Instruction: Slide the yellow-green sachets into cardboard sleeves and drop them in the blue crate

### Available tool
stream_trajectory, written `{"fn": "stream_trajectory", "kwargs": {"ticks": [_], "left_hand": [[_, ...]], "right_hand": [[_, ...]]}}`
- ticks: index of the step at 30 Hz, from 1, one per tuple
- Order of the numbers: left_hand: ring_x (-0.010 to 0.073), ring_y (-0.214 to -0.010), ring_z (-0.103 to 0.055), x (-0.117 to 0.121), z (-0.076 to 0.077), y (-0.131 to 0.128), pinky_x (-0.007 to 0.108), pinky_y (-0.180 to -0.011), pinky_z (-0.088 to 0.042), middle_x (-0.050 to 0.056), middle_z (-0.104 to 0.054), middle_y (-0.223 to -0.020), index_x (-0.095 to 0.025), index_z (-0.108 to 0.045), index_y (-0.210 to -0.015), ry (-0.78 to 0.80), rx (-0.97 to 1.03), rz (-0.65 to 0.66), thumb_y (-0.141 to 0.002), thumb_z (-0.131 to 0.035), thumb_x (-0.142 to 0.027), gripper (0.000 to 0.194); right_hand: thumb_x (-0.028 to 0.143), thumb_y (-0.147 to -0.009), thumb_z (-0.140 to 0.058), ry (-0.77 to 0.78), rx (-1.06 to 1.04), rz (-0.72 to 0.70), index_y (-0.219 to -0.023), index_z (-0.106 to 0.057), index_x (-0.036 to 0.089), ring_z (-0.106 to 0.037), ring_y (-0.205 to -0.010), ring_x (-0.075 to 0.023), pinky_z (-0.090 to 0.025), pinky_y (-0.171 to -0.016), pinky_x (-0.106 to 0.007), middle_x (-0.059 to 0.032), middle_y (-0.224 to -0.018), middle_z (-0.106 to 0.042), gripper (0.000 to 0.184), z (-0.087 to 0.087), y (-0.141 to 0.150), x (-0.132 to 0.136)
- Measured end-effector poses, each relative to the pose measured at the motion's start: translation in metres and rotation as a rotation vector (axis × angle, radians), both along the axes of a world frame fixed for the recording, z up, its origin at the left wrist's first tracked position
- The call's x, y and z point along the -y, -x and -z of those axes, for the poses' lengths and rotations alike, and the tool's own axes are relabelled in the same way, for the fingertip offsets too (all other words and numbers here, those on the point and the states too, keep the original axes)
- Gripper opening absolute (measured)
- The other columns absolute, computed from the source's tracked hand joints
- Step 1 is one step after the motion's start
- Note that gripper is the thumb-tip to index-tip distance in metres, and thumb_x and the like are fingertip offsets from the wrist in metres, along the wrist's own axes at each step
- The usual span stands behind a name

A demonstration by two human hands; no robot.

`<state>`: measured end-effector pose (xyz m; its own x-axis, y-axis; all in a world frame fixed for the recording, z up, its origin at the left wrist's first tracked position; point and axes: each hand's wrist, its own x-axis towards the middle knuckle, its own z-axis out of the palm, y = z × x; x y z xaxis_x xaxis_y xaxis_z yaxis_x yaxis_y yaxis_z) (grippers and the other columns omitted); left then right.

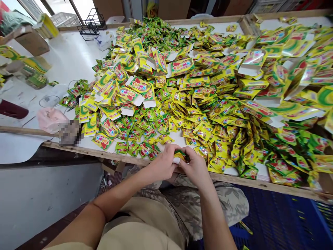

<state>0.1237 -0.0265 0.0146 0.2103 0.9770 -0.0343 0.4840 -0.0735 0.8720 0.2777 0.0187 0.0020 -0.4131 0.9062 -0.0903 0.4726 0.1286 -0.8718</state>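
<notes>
At the table's front edge, my left hand (165,162) and my right hand (195,167) meet with fingers closed around small green and yellow candy packets (180,154). How many packets they hold is hidden by the fingers. A small white patch (176,160) shows between the hands; I cannot tell what it is. Just left of them lie loose green packets (145,149) with a watermelon print. Yellow packets (204,130) are heaped beyond and to the right. Behind these, printed yellow cartons (139,85) are piled, several with white flaps standing out.
A wooden rim (125,159) runs along the table's front. On the left are a pink bag (51,119), a dark red cup (13,109), a wooden handle (26,131) and a cardboard box (31,40). A black wire rack (91,25) stands behind. Blue crates (275,215) sit below right.
</notes>
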Motion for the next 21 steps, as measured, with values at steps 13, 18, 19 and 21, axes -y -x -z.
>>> {"fn": "stream_trajectory", "kwargs": {"ticks": [13,18,19,21], "left_hand": [[0.0418,-0.146,-0.019,-0.142,-0.061,0.200,0.067,-0.116,-0.009,0.020,-0.040,-0.148,-0.015,-0.052,-0.123,-0.185,-0.914,-0.336,-0.068,-0.063,-0.009,0.056],[0.0418,-0.143,-0.022,-0.157,-0.076,0.202,0.067,-0.112,-0.002,0.017,-0.051,-0.131,-0.009,-0.052,-0.113,-0.173,-0.953,-0.194,-0.078,-0.060,-0.022,0.039],[0.0407,-0.142,-0.024,-0.152,-0.079,0.192,0.068,-0.109,-0.001,0.015,-0.051,-0.127,-0.006,-0.050,-0.113,-0.224,-0.897,-0.187,-0.085,-0.051,-0.025,0.034],[0.0366,-0.138,-0.030,-0.135,-0.081,0.161,0.068,-0.106,-0.002,0.013,-0.049,-0.120,-0.001,-0.046,-0.113,-0.335,-0.734,-0.169,-0.093,-0.035,-0.028,0.036]], "right_hand": [[0.045,-0.063,-0.081,0.302,-0.577,0.499,-0.091,-0.063,0.022,-0.063,-0.080,-0.0173,-0.053,-0.077,-0.033,-0.0018,-0.092,-0.069,0.040,0.024,-0.040,0.012],[0.051,-0.062,-0.081,0.361,-0.690,0.558,-0.086,-0.062,0.024,-0.064,-0.068,-0.0169,-0.056,-0.071,-0.035,-0.0008,-0.081,-0.069,0.041,0.024,-0.043,0.012],[0.052,-0.064,-0.080,0.361,-0.698,0.563,-0.086,-0.062,0.024,-0.063,-0.066,-0.0167,-0.056,-0.071,-0.036,-0.0008,-0.079,-0.068,0.040,0.023,-0.044,0.010],[0.052,-0.066,-0.078,0.346,-0.705,0.601,-0.084,-0.061,0.024,-0.062,-0.063,-0.0158,-0.056,-0.070,-0.037,-0.0006,-0.077,-0.066,0.038,0.021,-0.043,0.007]]}}
